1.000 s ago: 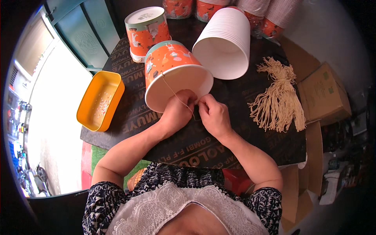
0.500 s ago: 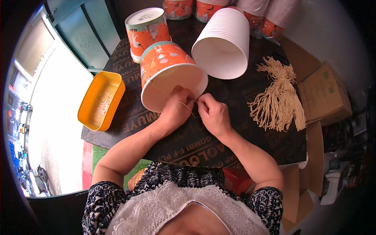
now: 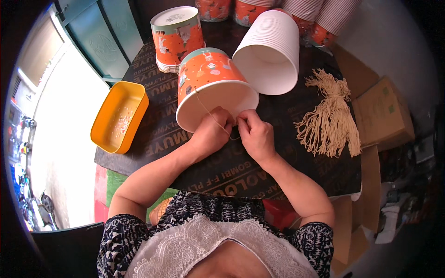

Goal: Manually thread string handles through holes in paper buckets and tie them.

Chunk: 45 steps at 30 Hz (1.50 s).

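Note:
An orange printed paper bucket point(image 3: 211, 69) lies on its side, its white open mouth toward me. A thin beige cord point(image 3: 205, 107) runs from the left of its rim, across the mouth and over my left hand point(image 3: 213, 132). That hand is closed at the lower rim, fingertips partly inside the mouth. Beside it my right hand point(image 3: 256, 134) pinches at the same spot on the rim; the cord's end is hidden between the fingers. A small loop of cord hangs below the two hands.
A yellow tub point(image 3: 127, 118) with small bits inside stands at left. Behind are an upside-down printed bucket point(image 3: 178, 39) and a nested white bucket stack point(image 3: 273, 53). A bundle of beige cords point(image 3: 329, 111) lies at right, near a cardboard box point(image 3: 384, 113). Wrapped bucket stacks line the back.
The orange bucket has shifted a little to the right and turned slightly. The cord across its mouth is straighter and more visible. Both hands stay together at the rim.

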Motion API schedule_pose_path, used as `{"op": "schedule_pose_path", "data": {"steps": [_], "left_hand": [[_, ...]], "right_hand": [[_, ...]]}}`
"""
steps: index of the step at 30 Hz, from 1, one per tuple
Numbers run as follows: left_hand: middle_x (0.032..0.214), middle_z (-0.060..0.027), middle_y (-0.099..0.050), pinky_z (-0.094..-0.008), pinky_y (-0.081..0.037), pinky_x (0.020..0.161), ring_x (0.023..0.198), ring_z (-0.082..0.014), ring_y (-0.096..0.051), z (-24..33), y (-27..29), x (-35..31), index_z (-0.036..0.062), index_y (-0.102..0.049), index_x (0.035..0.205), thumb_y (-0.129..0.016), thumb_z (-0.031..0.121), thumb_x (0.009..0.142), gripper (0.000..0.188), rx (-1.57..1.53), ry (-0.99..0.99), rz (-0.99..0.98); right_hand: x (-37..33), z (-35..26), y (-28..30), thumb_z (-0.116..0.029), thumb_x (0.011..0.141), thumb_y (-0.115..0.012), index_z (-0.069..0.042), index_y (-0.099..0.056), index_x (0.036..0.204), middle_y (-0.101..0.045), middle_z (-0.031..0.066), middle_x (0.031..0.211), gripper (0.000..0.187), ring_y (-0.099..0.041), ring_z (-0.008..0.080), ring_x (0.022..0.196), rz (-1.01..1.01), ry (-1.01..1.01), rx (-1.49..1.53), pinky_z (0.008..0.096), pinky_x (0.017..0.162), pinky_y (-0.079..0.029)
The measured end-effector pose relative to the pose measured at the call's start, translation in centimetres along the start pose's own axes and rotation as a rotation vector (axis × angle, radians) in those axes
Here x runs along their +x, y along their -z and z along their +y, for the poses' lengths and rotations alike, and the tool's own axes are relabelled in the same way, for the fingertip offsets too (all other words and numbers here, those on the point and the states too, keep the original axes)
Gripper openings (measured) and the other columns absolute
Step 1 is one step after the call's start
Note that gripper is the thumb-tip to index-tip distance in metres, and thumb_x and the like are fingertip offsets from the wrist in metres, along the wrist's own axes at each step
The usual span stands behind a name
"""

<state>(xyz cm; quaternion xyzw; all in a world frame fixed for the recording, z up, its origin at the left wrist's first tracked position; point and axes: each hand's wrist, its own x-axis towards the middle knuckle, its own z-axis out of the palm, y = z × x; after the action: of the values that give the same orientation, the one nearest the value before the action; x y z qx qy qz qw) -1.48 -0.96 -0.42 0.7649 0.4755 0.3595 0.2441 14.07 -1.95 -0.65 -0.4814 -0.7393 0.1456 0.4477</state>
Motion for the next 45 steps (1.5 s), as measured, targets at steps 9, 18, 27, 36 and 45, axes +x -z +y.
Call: {"op": "schedule_pose_path", "data": {"steps": [9, 18, 27, 36, 45], "left_hand": [[0.075, -0.0222, -0.064, -0.0429, -0.051, 0.068, 0.075, -0.0376, -0.064, 0.1, 0.0, -0.1, -0.004, -0.066, 0.077, -0.06, -0.001, 0.075, 0.007, -0.049, -0.027, 0.061], [0.073, -0.0222, -0.064, -0.0414, -0.051, 0.067, 0.073, -0.036, -0.064, 0.4, 0.2, 0.0, -0.0043, -0.067, 0.076, -0.059, -0.002, 0.074, 0.008, -0.097, 0.002, 0.047], [0.069, -0.0209, -0.064, -0.0395, -0.05, 0.062, 0.068, -0.0327, -0.064, 0.6, 0.3, 0.2, -0.0046, -0.065, 0.073, -0.059, -0.001, 0.075, 0.007, -0.142, 0.03, 0.036], [0.069, -0.0205, -0.064, -0.0388, -0.051, 0.063, 0.068, -0.0323, -0.065, 0.5, 0.3, 0.1, -0.004, -0.065, 0.073, -0.058, -0.001, 0.075, 0.008, -0.156, 0.054, 0.083], [0.076, -0.0186, -0.065, -0.0365, -0.05, 0.067, 0.074, -0.027, -0.065, 0.8, 0.8, 0.2, -0.0058, -0.062, 0.08, -0.061, 0.002, 0.079, 0.008, -0.107, 0.118, -0.043]], "right_hand": [[-0.1, 0.2, -0.2, 0.0, 0.083, -0.064, -0.003, -0.055, 0.086, -0.058, 0.0141, 0.06, 0.009, -0.062, 0.0331, 0.056, 0.037, 0.044, -0.035, 0.0389, 0.049, -0.045], [-0.2, 0.4, -0.1, -0.008, 0.083, -0.062, -0.005, -0.056, 0.084, -0.065, 0.017, 0.074, 0.007, -0.064, 0.0378, 0.067, -0.011, 0.083, -0.085, 0.0454, 0.056, -0.05], [0.0, 0.2, 0.2, 0.003, 0.079, -0.063, 0.0, -0.059, 0.087, -0.064, 0.0178, 0.077, 0.009, -0.066, 0.0359, 0.072, -0.01, 0.017, -0.035, 0.0377, 0.059, -0.051], [0.8, -0.2, 1.7, -0.004, 0.079, -0.062, -0.002, -0.057, 0.089, -0.063, 0.0171, 0.082, 0.011, -0.064, 0.0356, 0.073, -0.207, -0.007, 0.055, 0.0421, 0.061, -0.051], [0.5, 0.5, 0.8, -0.007, 0.082, -0.065, -0.004, -0.057, 0.087, -0.064, 0.0152, 0.082, 0.009, -0.064, 0.0359, 0.071, -0.121, 0.048, -0.015, 0.0432, 0.06, -0.051]]}}
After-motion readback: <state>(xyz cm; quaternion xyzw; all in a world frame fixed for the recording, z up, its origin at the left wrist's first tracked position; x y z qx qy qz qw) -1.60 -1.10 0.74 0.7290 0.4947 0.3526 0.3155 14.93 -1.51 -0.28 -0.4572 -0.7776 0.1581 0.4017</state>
